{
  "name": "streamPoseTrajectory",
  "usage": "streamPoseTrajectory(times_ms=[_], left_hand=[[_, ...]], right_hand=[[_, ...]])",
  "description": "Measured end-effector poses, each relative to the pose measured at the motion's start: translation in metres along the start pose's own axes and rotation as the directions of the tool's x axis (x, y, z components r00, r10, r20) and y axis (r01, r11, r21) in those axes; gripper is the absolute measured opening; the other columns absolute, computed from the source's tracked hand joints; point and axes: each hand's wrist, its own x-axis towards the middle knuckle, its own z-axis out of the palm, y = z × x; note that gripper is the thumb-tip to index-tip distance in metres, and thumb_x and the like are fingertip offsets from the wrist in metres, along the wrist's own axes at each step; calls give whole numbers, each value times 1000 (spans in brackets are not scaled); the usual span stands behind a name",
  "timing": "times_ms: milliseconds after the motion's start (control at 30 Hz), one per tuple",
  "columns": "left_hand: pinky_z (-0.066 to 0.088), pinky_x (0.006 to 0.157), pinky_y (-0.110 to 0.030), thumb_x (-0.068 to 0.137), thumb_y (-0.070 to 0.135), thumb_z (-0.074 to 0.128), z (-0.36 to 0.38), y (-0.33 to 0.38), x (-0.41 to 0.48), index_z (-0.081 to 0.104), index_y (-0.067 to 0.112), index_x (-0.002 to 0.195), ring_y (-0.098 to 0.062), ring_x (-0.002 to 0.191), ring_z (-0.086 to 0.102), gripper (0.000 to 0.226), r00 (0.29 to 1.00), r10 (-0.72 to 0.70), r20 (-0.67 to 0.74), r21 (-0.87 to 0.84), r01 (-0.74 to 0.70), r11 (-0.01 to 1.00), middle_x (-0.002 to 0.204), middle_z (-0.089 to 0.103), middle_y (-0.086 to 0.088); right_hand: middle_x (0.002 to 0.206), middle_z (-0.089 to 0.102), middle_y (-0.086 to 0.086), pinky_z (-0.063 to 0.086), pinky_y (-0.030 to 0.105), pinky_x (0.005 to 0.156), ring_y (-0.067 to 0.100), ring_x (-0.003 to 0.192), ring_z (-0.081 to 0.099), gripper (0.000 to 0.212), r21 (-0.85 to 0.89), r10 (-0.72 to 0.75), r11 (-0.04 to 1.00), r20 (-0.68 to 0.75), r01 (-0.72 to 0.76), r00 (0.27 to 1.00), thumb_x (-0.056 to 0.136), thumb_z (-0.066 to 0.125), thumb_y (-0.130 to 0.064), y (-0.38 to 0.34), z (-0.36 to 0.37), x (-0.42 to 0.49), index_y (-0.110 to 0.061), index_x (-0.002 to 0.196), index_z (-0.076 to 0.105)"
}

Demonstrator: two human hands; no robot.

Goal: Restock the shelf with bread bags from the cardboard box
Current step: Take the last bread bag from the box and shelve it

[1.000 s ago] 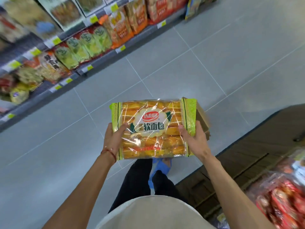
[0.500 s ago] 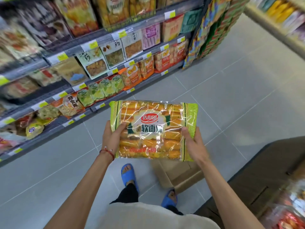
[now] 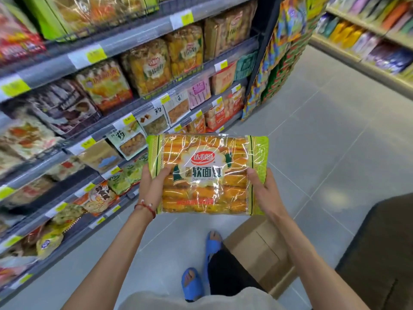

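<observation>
I hold a clear bread bag with green ends and orange rolls flat in front of me, above the floor. My left hand grips its left edge, thumb on top. My right hand grips its right edge. The cardboard box stands on the floor below the bag, beside my feet in blue sandals. Matching bread bags stand upright on an upper tier of the shelf at the left.
The shelf unit on the left is packed with snack packets on several tiers with yellow price tags. A hanging display ends the row. Another shelf lines the far right. A dark wooden unit stands at lower right.
The bag has been lifted from just above the box to chest height, and my view has risen from the floor to the shelves. Both hands keep the same grip.
</observation>
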Motion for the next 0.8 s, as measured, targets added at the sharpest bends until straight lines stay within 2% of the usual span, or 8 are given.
streamPoseTrajectory(times_ms=[100, 200, 367, 433, 500, 600, 700, 800], left_hand=[[45, 98, -51, 65, 73, 68, 22, 53, 12, 39, 46, 136, -23, 124, 55, 82, 996, 92, -18, 9, -92, 996, 135, 56, 12], [46, 98, -51, 67, 70, 68, 42, 83, 45, 40, 46, 134, -21, 122, 56, 76, 990, 132, -56, -9, -132, 991, 133, 57, 13], [47, 95, -51, 73, 66, 66, 85, 143, 98, 47, 44, 127, -23, 119, 58, 61, 974, 161, -158, 9, -161, 987, 127, 61, 7], [42, 102, -50, 73, 69, 60, 103, 171, 116, 43, 35, 137, -24, 126, 51, 74, 949, 228, -218, 87, -214, 973, 135, 55, 3], [37, 108, -48, 76, 67, 57, 120, 201, 129, 36, 22, 144, -23, 131, 46, 85, 926, 280, -254, 126, -256, 958, 143, 49, -1], [39, 107, -45, 84, 56, 59, 136, 237, 157, 39, 17, 143, -22, 125, 51, 73, 892, 349, -286, 113, -330, 937, 136, 55, -2], [40, 105, -47, 81, 61, 58, 147, 274, 191, 42, 19, 139, -24, 123, 52, 73, 858, 394, -329, 129, -372, 919, 132, 57, -3], [44, 103, -35, 85, 49, 60, 157, 313, 223, 50, 19, 128, -11, 112, 58, 54, 808, 448, -383, 133, -431, 892, 121, 62, 2]], right_hand=[[132, 67, 0, 61, 48, 92, 18, 111, 73, 44, 12, -29, 1000, 12, 28, 1000, 101, 54, -53, -15, -1, 48, -29, 138, 51], [135, 64, 2, 60, 50, 95, 17, 115, 71, 49, 6, -40, 999, 34, 40, 999, 100, 55, -57, -32, -8, 105, -29, 139, 52], [134, 66, 0, 60, 41, 94, 15, 117, 69, 42, 23, -87, 996, 45, 86, 995, 104, 54, -46, -75, -23, 195, -26, 140, 53], [132, 67, 1, 59, 43, 97, 15, 118, 68, 43, 15, -99, 995, 37, 98, 994, 103, 55, -49, -96, -27, 230, -25, 138, 56], [132, 67, 4, 55, 52, 101, 21, 121, 67, 50, 3, -120, 993, 21, 120, 993, 100, 57, -56, -116, -30, 262, -23, 137, 58], [132, 69, 0, 56, 48, 100, 19, 120, 68, 39, 44, -162, 986, 1, 161, 987, 103, 55, -46, -146, -30, 307, -28, 138, 57], [135, 66, -8, 51, 49, 108, 13, 125, 63, 34, 77, -200, 977, 1, 199, 980, 103, 56, -46, -177, -27, 355, -41, 136, 57], [149, 55, -10, 41, 50, 117, 11, 139, 51, 48, 61, -272, 960, 3, 272, 962, 97, 57, -58, -203, -20, 408, -43, 143, 51]])
